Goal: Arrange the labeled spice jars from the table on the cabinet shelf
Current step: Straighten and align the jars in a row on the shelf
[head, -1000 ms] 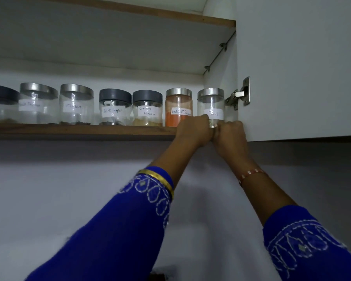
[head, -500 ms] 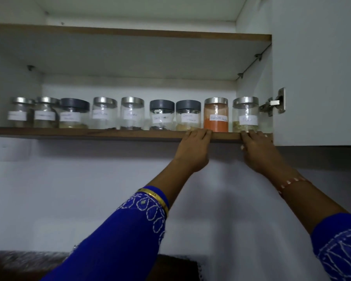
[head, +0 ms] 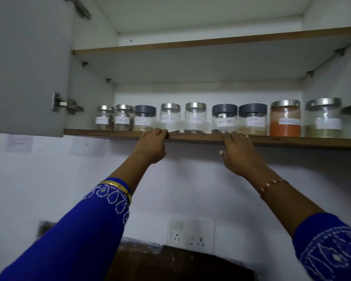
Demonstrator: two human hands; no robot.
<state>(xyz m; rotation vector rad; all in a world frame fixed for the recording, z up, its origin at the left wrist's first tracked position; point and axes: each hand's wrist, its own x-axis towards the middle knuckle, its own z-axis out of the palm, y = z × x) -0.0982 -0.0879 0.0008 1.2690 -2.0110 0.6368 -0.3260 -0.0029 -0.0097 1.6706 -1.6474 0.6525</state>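
Shelf (head: 190, 136): nine labeled jars (head: 195, 120); one (head: 285, 118) holds orange powder.

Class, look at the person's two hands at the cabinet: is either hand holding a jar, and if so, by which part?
No jar is held. The left hand and right hand only rest their fingertips on the front edge of the shelf, below the row of jars.
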